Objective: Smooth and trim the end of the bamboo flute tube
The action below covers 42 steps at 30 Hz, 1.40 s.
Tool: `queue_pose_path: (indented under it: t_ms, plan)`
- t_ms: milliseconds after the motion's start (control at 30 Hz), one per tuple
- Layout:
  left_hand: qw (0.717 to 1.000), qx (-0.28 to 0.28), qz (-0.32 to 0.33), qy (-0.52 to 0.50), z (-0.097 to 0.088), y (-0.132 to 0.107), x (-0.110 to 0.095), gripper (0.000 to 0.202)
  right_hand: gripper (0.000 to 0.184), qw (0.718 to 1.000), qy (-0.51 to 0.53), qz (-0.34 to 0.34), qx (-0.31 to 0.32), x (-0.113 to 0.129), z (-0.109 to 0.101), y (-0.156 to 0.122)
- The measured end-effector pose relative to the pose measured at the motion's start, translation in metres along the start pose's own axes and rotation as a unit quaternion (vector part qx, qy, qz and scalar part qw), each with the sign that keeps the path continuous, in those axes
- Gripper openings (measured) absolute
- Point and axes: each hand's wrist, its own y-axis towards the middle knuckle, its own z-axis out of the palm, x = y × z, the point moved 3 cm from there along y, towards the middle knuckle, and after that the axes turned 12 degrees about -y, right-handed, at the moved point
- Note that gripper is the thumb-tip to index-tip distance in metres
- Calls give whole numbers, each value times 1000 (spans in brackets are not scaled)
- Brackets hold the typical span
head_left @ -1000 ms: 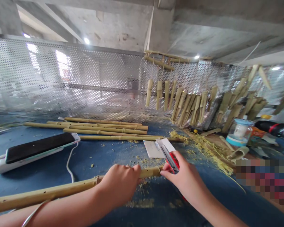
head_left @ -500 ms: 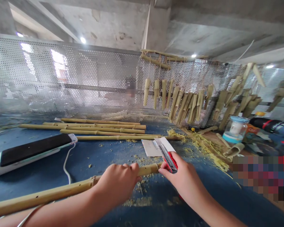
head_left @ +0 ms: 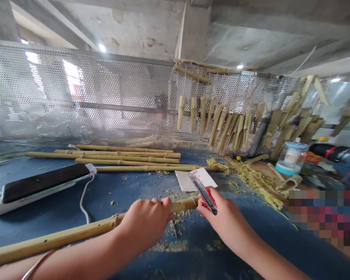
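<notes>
My left hand is wrapped around a long bamboo stick with small holes along it, close to its right end. The stick lies low across the blue table from the lower left. My right hand grips a red utility knife, with the blade held at the stick's right end tip. Bamboo shavings lie under that end.
Several bamboo sticks lie at the back of the table before a perforated metal screen. Cut bamboo pieces hang on it. A phone on a white base sits left; a white card, a jar and a drill lie right.
Both hands stay at the stick's right end. The knife has shifted slightly left and down against the tip. The view has drifted a little.
</notes>
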Motion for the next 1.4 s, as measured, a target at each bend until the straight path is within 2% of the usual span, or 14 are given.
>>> queue_pose_path:
  t_ms: [133, 233, 333, 467, 667, 800, 967, 1400]
  plan:
    - [999, 21, -14, -23, 1, 4, 7, 31, 18, 998, 40, 38, 7, -6, -12, 3]
    - [997, 30, -20, -62, 4, 7, 15, 31, 33, 996, -5, 76, 38, -20, -18, 6]
    - [995, 32, -33, -84, 7, 10, 24, 30, 32, 995, -73, 58, 47, -33, -17, 9]
    - [995, 47, -40, -77, 13, 13, 30, 35, 37, 994, -89, 22, 62, -41, -11, 10]
    - [993, 62, -49, -82, 17, 15, 31, 43, 46, 984, -80, 21, 157, -44, -3, 4]
    - [993, 63, -57, -81, 18, 16, 31, 42, 48, 984, -97, 42, 145, -45, -1, 3]
    - [996, 46, -26, -74, 19, 15, 30, 36, 46, 983, -87, 25, 159, -37, 6, 1]
    - [995, 54, -40, -70, 22, 18, 30, 39, 47, 977, -31, 112, 181, -53, 11, 4]
